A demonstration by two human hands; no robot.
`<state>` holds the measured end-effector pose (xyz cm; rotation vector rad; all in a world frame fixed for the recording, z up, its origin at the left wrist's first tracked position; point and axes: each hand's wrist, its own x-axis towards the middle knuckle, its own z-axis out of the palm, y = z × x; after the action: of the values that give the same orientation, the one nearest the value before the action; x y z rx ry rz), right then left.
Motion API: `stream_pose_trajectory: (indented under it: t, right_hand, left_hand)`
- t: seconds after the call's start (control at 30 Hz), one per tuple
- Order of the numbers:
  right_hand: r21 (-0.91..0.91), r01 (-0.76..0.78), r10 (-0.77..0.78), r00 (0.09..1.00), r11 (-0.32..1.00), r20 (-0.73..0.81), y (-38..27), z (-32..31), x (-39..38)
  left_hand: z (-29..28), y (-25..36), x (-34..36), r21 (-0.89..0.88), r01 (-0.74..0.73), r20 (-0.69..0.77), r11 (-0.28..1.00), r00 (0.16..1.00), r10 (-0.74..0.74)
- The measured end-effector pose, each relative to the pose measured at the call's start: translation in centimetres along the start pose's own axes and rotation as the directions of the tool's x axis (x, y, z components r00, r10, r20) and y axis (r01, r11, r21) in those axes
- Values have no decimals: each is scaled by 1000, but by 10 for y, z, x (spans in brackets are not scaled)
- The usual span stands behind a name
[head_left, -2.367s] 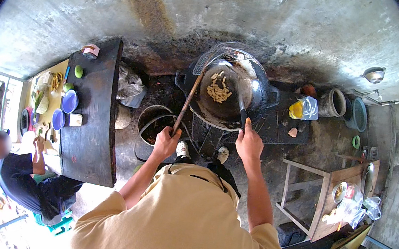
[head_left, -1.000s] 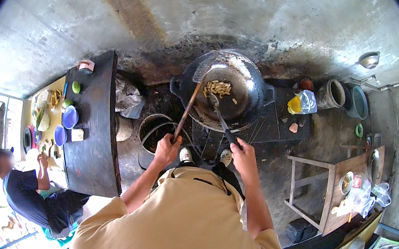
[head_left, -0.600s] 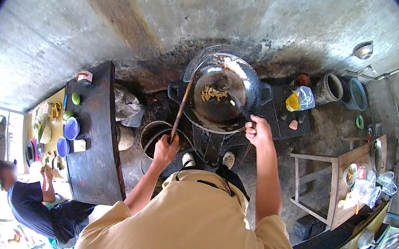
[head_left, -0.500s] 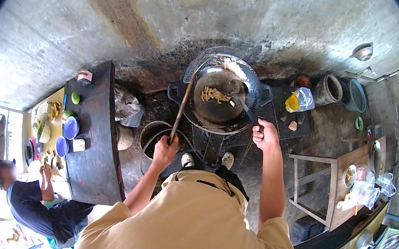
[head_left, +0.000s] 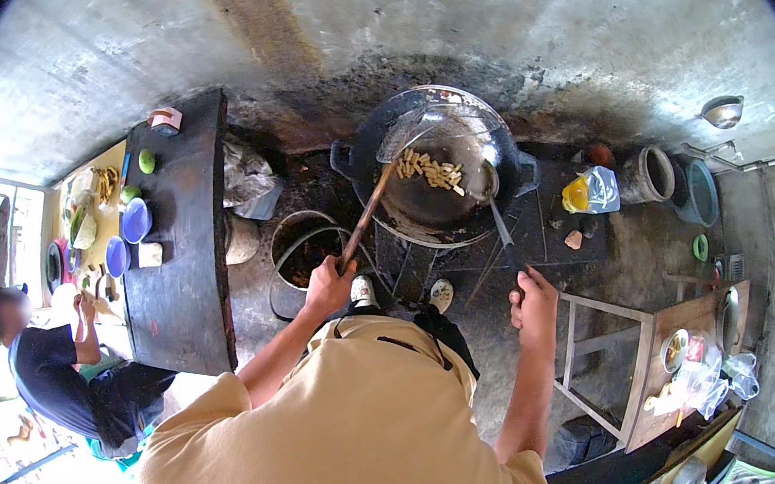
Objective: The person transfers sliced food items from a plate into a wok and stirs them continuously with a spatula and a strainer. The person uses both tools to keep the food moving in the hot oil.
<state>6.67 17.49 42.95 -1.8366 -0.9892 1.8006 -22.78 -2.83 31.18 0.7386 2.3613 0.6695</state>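
Observation:
A large dark wok (head_left: pixel 448 226) with two side handles stands in front of me, holding oil and a cluster of small, pale brown fried pieces (head_left: pixel 429 170). My left hand (head_left: pixel 330 284) is closed round the long wooden handle of a wire skimmer (head_left: pixel 371 209). Its mesh is inside the wok, just beside the pieces at their left. A ladle (head_left: pixel 503 232) with a long metal shaft and dark grip is held in my right hand (head_left: pixel 534 304). The ladle's rounded head is at the wok's right inner side, apart from the pieces.
Left stands a dark table (head_left: pixel 185 255) with blue bowls (head_left: pixel 136 221) and green fruit; a person (head_left: pixel 66 376) sits beyond it. A bucket (head_left: pixel 295 240) stands by my left foot. To the right are a bag of yellow liquid (head_left: pixel 590 190), tubs and a wooden table (head_left: pixel 649 374).
The skimmer's mesh has come down from the wok's far rim into the wok. The ladle has drawn back right from the pieces, and my right hand has moved lower and to the right.

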Motion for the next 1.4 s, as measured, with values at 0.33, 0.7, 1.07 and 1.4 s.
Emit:
stream_pose_trajectory:
  t: [0.33, 0.7, 1.07, 1.4]
  right_hand:
    - [442, -420, 239, 881, 792, 409, 27, 9, 68]
    - [-103, 91, -60, 961, 990, 271, 44, 74, 57]
    - [-521, 694, -683, 683, 497, 259, 45, 79, 5]
    - [516, -419, 189, 879, 747, 438, 63, 73, 50]
  left_hand:
    - [23, -1, 1, -46, -17, 125, 999, 992, 23]
    - [-9, 1, 10, -47, -17, 44, 999, 999, 19]
    - [-22, 1, 11, -89, 19, 28, 996, 999, -16]
    - [-28, 12, 5, -30, 10, 56, 1000, 998, -8]
